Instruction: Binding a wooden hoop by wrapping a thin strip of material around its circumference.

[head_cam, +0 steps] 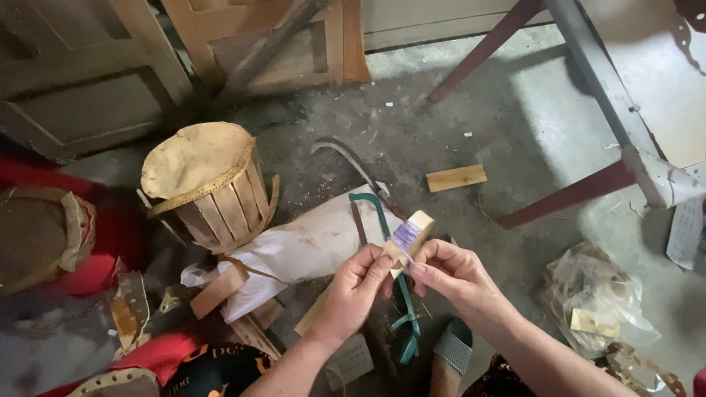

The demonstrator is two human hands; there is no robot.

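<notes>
— What have the hands got?

— A small wooden block (412, 234) wound with pale purple thread (404, 237). Both hands hold it up over the floor (441, 125), about the middle of the view, a little to the right.

— How is the left hand (355, 290) set?

— Closed in a pinch. Thumb and fingertips grip the lower end of the block, just under the thread.

— And the right hand (456, 273)?

— Also closed on it, from the other side. Its thumb and forefinger press the block beside the wound thread, the other fingers curled below.

— So the block is tilted?

— Yes, its bare end points up and to the right, clear of both hands.

— What lies under them?

— A green-framed saw (382, 220) runs down behind the hands, partly on a white sack (294, 250) that lies on the floor. A curved metal blade (346, 158) sits just beyond the sack.

— Anything to the left?

— A small barrel drum (209, 184) of wooden slats with a tan skin over the top, touching the sack's upper edge. Wood offcuts (220, 290) lie by the sack's lower corner.

— And to the right?

— A loose wood piece (456, 178) on the bare floor, well apart from the hands, and a crumpled clear plastic bag (596, 298) near the right wrist. A grey sandal (454, 349) shows below the hands.
</notes>
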